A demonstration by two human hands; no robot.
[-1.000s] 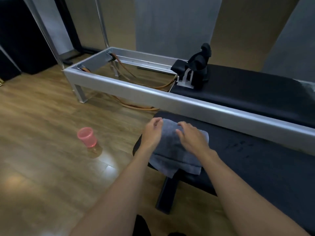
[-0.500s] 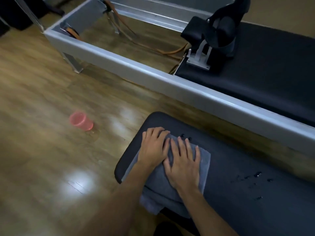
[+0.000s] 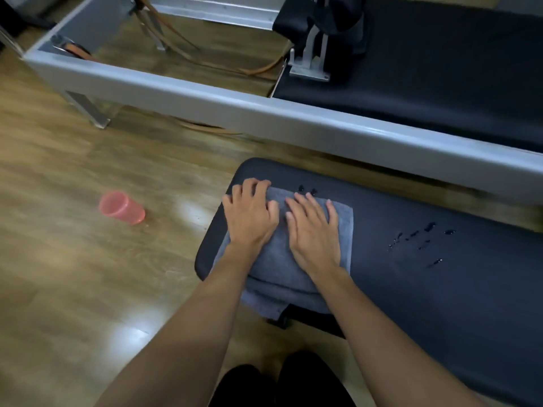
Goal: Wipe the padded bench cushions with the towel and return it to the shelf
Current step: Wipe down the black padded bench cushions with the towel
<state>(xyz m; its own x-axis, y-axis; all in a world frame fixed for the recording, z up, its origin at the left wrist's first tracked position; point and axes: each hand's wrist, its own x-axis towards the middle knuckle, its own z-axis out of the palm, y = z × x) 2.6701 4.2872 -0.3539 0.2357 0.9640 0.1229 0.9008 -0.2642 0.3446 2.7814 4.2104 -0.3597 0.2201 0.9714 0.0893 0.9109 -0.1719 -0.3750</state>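
Observation:
A folded grey towel lies on the left end of the black padded bench cushion, its near edge hanging over the cushion's front. My left hand presses on the towel's left part, fingers curled into its far edge. Beside it, my right hand lies flat on the towel's right part with fingers slightly spread. Dark water drops dot the cushion to the right of the towel. Two more drops sit just beyond my right fingertips.
A pink plastic cup lies tipped on the wooden floor to the left. Behind the bench runs a grey metal frame rail holding a second black pad, a black shoulder rest and brown straps.
My view has tilted down closer to the bench. Both hands went from bunching the towel to pressing it flat, and my left fingers have now curled at its far edge.

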